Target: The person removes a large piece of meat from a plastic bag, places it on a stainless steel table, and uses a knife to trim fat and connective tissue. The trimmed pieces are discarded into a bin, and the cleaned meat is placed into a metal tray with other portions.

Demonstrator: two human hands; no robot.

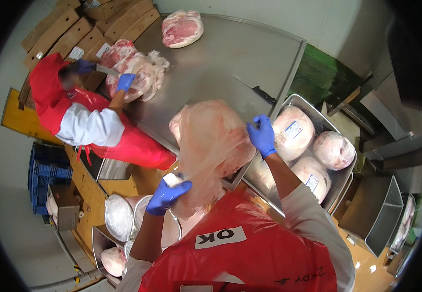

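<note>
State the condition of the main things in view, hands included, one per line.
Left hand, gloved, thumb spread, at the clear film
Right hand, gloved, fingers curled, beside the large meat piece
Large meat piece, partly covered by film
Clear film, loose and wrinkled
Black-handled knife, lying unheld on the table
Far meat piece, unwrapped
Co-worker's knife, held
Metal tub, uncovered, holding wrapped meat pieces
Cardboard boxes, stacked

Black letters stood on a white patch (220,237) on the wearer's red apron (274,236), dark handwriting (302,276) on its right side, blue-and-white labels (293,129), too small to read, sat on two wrapped meats (287,118)
</note>
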